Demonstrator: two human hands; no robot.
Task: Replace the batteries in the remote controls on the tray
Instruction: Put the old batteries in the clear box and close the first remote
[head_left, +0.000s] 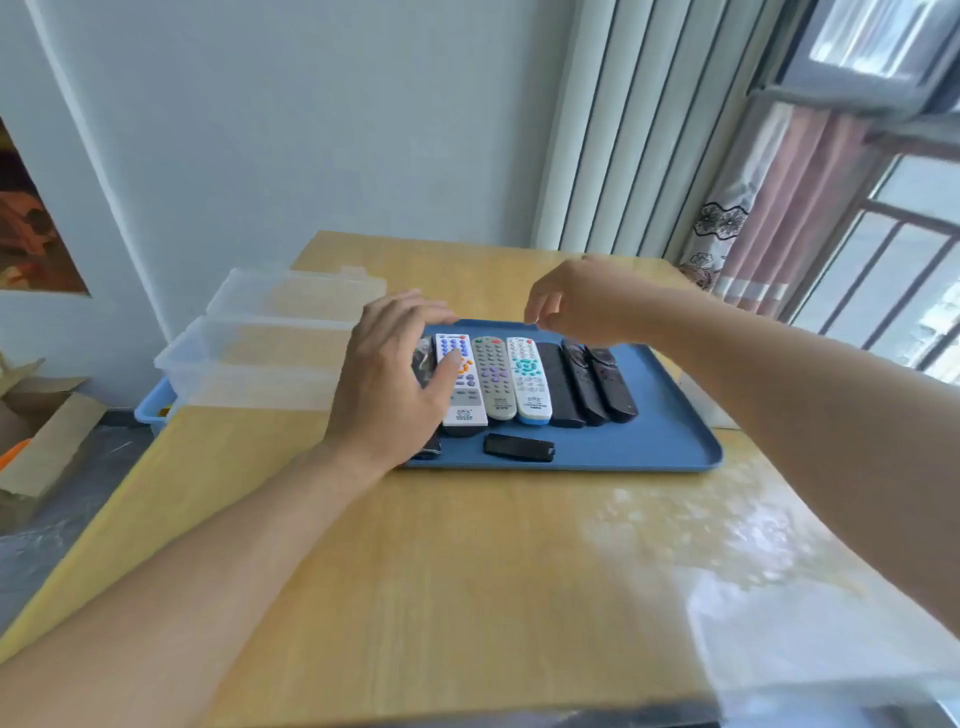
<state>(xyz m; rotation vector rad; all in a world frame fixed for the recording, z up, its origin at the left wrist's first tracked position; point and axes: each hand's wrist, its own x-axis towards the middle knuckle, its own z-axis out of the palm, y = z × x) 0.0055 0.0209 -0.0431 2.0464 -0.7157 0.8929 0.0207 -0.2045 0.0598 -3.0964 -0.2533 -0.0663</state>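
Remotes (492, 376): seven, perhaps | tray (670, 441): one | hands: two

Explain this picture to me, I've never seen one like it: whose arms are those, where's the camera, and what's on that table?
There is no machine here. A person wears a wide-angle camera on the head, looking forward and down, so the two bare arms reaching in from the bottom are their own.

On the wooden table sits a blue tray. A row of remote controls lies on it: three light ones with coloured buttons, such as the middle grey remote, then dark ones like the black remote. A small black piece lies apart in front of the row. A clear plastic box stands left of the tray.

The left hand is spread over the tray's left end, thumb on the white remote. The right hand hovers above the row, fingers loosely curled, holding nothing that I can see.
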